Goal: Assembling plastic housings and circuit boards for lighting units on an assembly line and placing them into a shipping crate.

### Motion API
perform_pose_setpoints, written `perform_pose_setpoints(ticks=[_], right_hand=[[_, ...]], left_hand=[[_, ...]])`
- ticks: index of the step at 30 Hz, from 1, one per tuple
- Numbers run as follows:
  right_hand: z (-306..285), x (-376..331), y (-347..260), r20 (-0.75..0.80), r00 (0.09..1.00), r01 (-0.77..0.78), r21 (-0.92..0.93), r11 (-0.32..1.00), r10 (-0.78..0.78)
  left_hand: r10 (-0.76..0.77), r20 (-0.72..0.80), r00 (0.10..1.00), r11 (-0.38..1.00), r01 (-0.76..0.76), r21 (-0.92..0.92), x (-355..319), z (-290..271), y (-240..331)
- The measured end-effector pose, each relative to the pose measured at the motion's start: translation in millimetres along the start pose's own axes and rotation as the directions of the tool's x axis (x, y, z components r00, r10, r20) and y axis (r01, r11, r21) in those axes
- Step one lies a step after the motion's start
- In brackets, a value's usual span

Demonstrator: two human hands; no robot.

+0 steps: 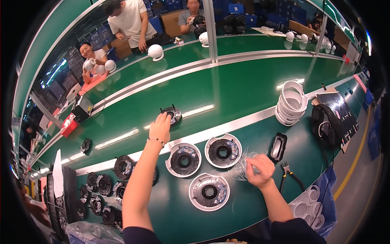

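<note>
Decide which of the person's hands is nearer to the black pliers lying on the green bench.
Right. The right hand, clutching a bundle of thin white ties, sits just left of the pliers. The left hand reaches far off, touching a black round part.

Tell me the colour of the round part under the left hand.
Black, with a paler inner ring: round part under the left hand, seen in the head view.
</note>
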State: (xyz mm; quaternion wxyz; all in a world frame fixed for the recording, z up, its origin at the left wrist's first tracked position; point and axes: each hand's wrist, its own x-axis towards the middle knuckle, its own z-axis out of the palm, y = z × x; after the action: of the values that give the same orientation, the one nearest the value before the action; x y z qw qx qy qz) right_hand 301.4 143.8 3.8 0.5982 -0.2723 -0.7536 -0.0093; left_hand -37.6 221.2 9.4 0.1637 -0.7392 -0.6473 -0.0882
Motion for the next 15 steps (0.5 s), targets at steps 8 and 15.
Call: perform_pose_setpoints(ticks=[8,15], right_hand=[[5.9,2.5,0.1,0.113,0.987,-0.114,0.009,0.993,0.112],[12.4,-4.7,0.6,0.201,0.934,-0.284,-0.077,0.956,0.294]], left_hand=[[-0.094,0.130,0.987,0.995,0.091,0.035,28.9,43.6,2.9],[0.020,-0.090,0.996,0.991,-0.031,-0.130,-18.9,-44.8,-1.2]])
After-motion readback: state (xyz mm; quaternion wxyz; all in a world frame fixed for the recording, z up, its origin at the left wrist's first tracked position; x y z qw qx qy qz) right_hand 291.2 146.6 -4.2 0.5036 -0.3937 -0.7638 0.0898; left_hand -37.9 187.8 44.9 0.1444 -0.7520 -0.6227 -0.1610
